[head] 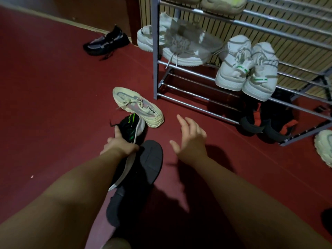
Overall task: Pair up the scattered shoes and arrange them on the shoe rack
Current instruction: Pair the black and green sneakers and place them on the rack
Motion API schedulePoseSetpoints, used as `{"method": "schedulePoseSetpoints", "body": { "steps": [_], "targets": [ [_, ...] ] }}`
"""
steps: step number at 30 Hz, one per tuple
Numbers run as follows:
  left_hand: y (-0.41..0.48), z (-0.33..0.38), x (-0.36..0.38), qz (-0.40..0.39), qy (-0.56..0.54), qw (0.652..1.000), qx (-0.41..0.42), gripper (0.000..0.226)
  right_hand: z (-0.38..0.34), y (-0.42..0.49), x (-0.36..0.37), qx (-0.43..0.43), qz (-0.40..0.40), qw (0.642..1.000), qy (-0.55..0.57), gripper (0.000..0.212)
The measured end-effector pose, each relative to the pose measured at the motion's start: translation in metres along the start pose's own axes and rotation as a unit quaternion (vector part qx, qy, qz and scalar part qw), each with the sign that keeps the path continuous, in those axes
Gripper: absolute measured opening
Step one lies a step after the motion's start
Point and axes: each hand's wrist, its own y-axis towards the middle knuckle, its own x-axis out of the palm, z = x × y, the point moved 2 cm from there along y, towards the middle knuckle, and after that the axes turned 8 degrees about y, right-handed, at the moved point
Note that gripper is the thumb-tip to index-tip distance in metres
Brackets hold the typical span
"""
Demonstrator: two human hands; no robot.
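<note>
A black shoe with green stripes [132,130] is being gripped by the left hand [119,144] at lower centre of the frame, the fingers being curled round its upper end. Its long axis is being held steeply, running from the centre of the frame down toward the lower left, with the white sole edge turned to the right. Which end is the toe cannot be told. Just under it a dark grey shoe [150,159] is being seen along the same line, tread up at its upper end.

The right hand [191,139] is being held spread above the red floor [53,87], right of the black shoe, fingers apart and nothing being held.

A beige shoe [138,106] is lying on the floor just above the gripped shoe. Its long axis is running from upper left to lower right, the toe being pointed to the upper left and the ridged heel to the lower right.

The shoe rack [155,51] is being seen at upper right. A white pair with green marks [233,72] is being carried on a middle shelf, heels toward the camera. White and grey sneakers [183,49] are lying at the rack's left end, one sticking out past the post. A black and red pair [255,121] is sitting at the bottom level. Pale shoes [222,4] are being cut off by the top edge.

A black shoe [106,42] is lying alone at upper left by the wall, and a pale shoe [323,146] at the right edge.
</note>
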Motion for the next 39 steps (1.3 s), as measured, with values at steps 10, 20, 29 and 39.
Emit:
{"method": "schedulePoseSetpoints", "body": {
  "steps": [10, 20, 29, 39],
  "targets": [
    [-0.014, 0.004, -0.058, 0.023, -0.056, 0.983, 0.174, 0.099, -0.01, 0.02, -0.012, 0.161, -0.057, 0.956, 0.24, 0.074],
    [-0.047, 0.057, -0.094, 0.063, 0.244, 0.846, 0.469, 0.096, -0.017, 0.063, -0.025, 0.338, -0.211, 0.78, 0.482, 0.043],
    [-0.024, 0.04, -0.193, -0.016, 0.305, 0.828, 0.47, 0.088, -0.087, 0.099, -0.013, 0.382, -0.273, 0.744, 0.475, 0.037],
    [0.01, 0.024, -0.217, 0.026, 0.256, 0.822, 0.508, 0.103, -0.132, 0.114, -0.005, 0.346, -0.179, 0.756, 0.527, 0.032]
  ]
}}
